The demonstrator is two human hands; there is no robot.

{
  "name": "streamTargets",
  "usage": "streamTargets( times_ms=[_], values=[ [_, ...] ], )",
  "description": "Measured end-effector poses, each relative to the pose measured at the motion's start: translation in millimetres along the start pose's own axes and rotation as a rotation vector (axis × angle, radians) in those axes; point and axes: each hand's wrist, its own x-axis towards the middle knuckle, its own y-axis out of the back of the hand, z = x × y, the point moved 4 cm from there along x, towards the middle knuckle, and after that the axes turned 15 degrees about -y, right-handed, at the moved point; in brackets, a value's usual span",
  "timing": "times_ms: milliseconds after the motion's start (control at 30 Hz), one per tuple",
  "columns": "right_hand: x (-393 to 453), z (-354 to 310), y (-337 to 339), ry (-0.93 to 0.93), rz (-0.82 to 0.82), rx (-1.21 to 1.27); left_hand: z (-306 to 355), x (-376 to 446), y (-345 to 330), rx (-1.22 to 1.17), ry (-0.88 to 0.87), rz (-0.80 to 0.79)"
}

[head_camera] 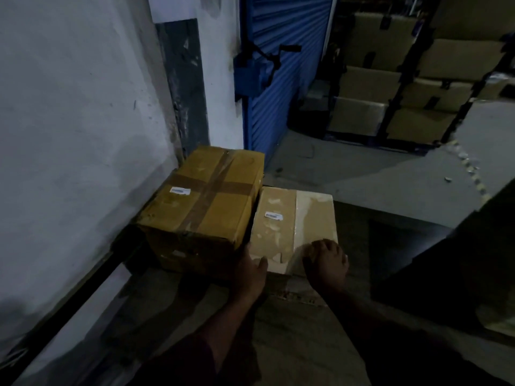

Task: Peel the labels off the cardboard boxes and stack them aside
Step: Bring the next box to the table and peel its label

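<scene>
Beyond fingers (320, 247): label (273, 215) on pale box (315, 215).

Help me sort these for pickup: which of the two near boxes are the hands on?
The paler, lower box on the right; both the left hand and right hand rest at its near edge. The taller yellow box crossed with brown tape stands untouched against the wall.

Two labelled boxes (203, 201) (295, 227), side by side

Dim storeroom floor. Two cardboard boxes side by side: taller taped box (204, 204) against white wall (78, 135), lower pale box (292, 227) just beside. White label (180, 190) on one, label (273, 215) on other. Left hand (252, 270) at pale box's near-left corner, right hand (327, 260) apparently resting curled on its near edge. Blue shutter (287, 79) behind.
</scene>
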Motion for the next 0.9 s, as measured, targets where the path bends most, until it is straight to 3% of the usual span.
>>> streamTargets(
  times_ms=[100, 233, 767, 900],
  values=[
    [2.5, 19.7, 3.1, -0.122, -0.004, 0.020, 2.9, 3.1, -4.8, -0.010, 0.019, 0.009],
    [1.4, 35.2, 9.8, -0.137, 0.011, 0.027, 0.6, 4.1, -18.4, 0.003, 0.049, -0.035],
    [-8.9, 188.4, 74.8, -0.428, 0.209, 0.087, 50.5, -24.6, -139.1, 0.108, -0.107, -0.090],
    [-16.8, 238.0, 91.6, -0.426, 0.258, 0.099, 66.6, -48.2, -174.3, 0.142, -0.142, -0.137]
  ],
)
